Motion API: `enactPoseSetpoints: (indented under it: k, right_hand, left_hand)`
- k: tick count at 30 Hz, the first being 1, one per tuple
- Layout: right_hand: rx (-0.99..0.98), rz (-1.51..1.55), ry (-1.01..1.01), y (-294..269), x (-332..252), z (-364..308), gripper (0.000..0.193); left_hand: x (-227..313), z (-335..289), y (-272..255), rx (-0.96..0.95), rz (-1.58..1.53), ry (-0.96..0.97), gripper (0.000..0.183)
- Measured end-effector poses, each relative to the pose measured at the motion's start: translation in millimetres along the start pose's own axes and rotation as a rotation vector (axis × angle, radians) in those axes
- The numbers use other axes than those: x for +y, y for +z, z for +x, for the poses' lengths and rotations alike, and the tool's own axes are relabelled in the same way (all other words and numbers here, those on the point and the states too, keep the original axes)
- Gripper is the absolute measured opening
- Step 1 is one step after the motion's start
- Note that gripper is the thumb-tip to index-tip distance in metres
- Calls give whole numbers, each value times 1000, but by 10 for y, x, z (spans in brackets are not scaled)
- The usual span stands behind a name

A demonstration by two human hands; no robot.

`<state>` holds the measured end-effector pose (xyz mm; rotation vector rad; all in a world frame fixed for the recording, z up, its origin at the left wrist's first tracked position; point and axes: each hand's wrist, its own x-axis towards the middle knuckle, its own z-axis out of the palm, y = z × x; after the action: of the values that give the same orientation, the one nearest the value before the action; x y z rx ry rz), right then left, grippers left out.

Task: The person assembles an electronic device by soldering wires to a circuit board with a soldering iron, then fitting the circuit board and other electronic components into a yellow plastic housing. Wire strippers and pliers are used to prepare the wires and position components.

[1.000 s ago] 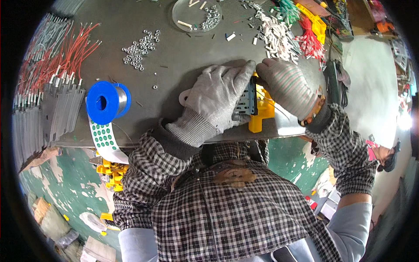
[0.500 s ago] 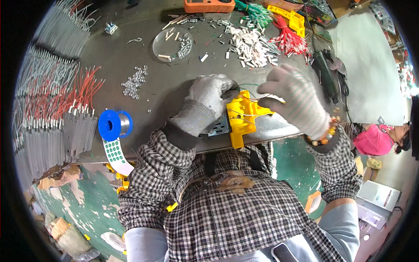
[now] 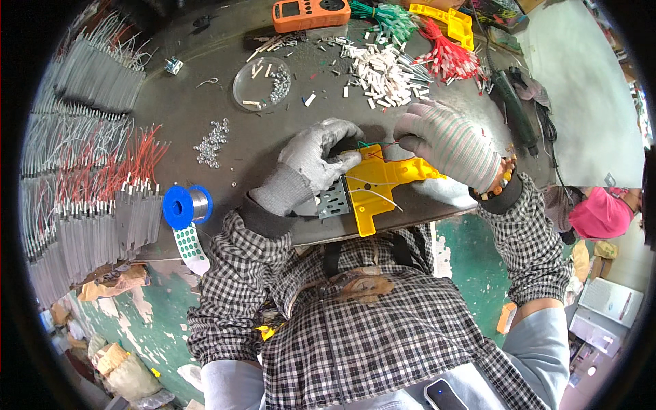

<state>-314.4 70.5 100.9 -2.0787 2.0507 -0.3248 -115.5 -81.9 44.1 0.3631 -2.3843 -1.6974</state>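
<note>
My left hand [image 3: 316,158], in a grey glove, is at the left of a yellow plastic housing [image 3: 374,179]. Its thumb reaches the upper edge of the housing, and the curved fingers stand apart from the thumb. A perforated metal plate [image 3: 334,199] lies partly beneath that hand, against the housing. My right hand [image 3: 447,140], in a striped pale glove, hovers over the housing's right arm with fingertips pinched together. A thin red wire [image 3: 388,144] runs from the housing to those fingertips. Near the left hand shows a green wire [image 3: 367,144]; a white wire [image 3: 386,196] hangs across the housing.
A blue solder spool [image 3: 179,207], small nuts [image 3: 213,143] and stacked grey wired strips [image 3: 102,82] lie to the left. Farther back are a round dish [image 3: 239,92], white sleeves [image 3: 386,72], red wires [image 3: 447,55] and an orange meter [image 3: 309,14]. A dark tool [image 3: 514,113] lies at right.
My left fingers have spread from a closed grip near the housing's top. My right hand has turned and lowered, its fingertips now at the red wire. The housing has shifted slightly and lies flatter.
</note>
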Motion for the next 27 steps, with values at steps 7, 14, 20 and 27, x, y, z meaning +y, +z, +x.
enactPoseSetpoints:
  k: [7, 14, 20, 27]
  right_hand:
    - [115, 235, 44, 31, -1, -140, 13]
    - [243, 446, 245, 142, -7, -189, 12]
    - [308, 192, -6, -64, -56, -57, 18]
    - [184, -26, -256, -83, -126, 69, 28]
  left_hand:
    - [-20, 17, 58, 95, -102, -359, 18]
    - [-13, 69, -12, -177, -447, -104, 14]
    - [104, 190, 82, 15, -456, -167, 14]
    - [284, 169, 95, -101, -544, -268, 14]
